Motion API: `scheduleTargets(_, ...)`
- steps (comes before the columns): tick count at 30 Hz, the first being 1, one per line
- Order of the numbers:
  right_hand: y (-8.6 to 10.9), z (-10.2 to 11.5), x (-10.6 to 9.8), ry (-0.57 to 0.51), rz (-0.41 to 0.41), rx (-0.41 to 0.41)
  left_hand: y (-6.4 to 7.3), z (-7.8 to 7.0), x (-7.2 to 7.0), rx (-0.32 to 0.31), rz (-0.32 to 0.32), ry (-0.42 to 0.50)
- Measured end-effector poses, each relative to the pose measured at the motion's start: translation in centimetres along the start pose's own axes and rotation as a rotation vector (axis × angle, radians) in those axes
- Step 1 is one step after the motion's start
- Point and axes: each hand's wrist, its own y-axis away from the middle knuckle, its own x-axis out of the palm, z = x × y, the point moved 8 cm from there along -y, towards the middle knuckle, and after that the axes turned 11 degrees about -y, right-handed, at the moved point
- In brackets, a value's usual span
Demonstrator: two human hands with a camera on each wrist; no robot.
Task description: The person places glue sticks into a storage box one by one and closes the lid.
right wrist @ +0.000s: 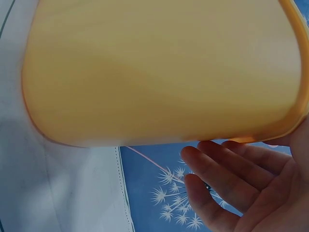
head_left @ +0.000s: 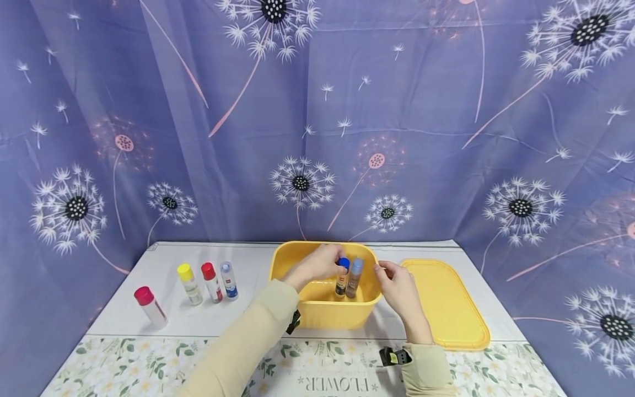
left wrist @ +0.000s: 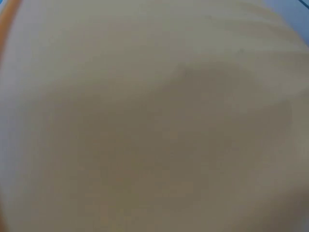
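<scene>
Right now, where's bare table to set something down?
Bare: white tabletop between the blue-labelled tube and yellow bin; flowered strip in front of the pink-capped tube. Crowded: the gap between bin and lid, taken by the right hand; the bin's right end, with two tubes and the left hand.

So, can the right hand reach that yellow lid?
Probably yes: the yellow lid lies close beside the right hand with nothing stacked on it, though that hand is busy at the yellow box.
</scene>
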Motion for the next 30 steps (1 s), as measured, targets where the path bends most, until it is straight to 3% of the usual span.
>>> scheduleTargets(30, 0.02, 0.12, 0.02, 0.007, -0.005, 0.000, 0.00, 0.32, 0.35, -0.060, -0.007, -0.014)
